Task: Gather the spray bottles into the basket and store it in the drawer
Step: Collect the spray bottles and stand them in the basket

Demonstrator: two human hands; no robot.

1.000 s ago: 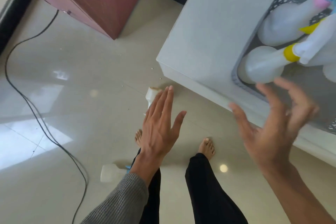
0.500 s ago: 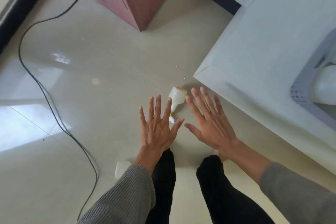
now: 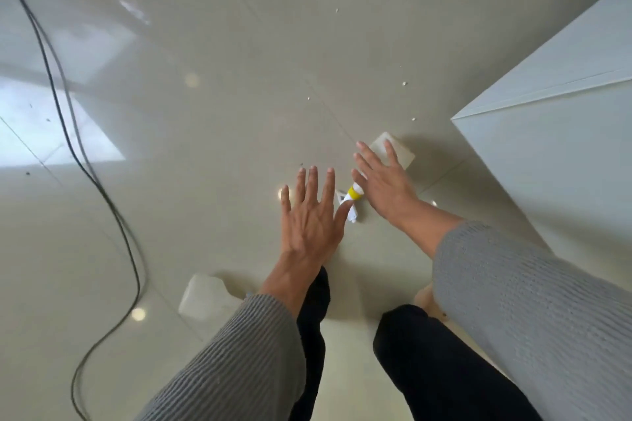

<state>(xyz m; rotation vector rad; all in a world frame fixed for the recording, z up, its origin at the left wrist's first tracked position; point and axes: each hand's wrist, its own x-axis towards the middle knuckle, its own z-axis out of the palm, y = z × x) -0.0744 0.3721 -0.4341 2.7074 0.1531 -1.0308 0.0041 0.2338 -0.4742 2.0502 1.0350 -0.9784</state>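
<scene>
A translucent white spray bottle (image 3: 403, 152) with a yellow collar and white nozzle lies on its side on the floor beside the white cabinet. My right hand (image 3: 384, 183) hovers over its body, fingers spread, covering most of it. My left hand (image 3: 313, 217) is open just left of the nozzle, thumb close to it. A second white bottle (image 3: 203, 297) lies on the floor by my left sleeve, its head hidden behind the arm. The basket is out of view.
The white cabinet (image 3: 561, 120) stands at the right, its corner near the bottle. A black cable (image 3: 85, 161) runs across the glossy tiled floor at the left. My legs in black trousers (image 3: 441, 366) fill the bottom middle. Small crumbs dot the floor.
The view has dropped toward the floor; the basket and the red cabinet have left the frame. Both hands have come down and my right hand now covers the bottle.
</scene>
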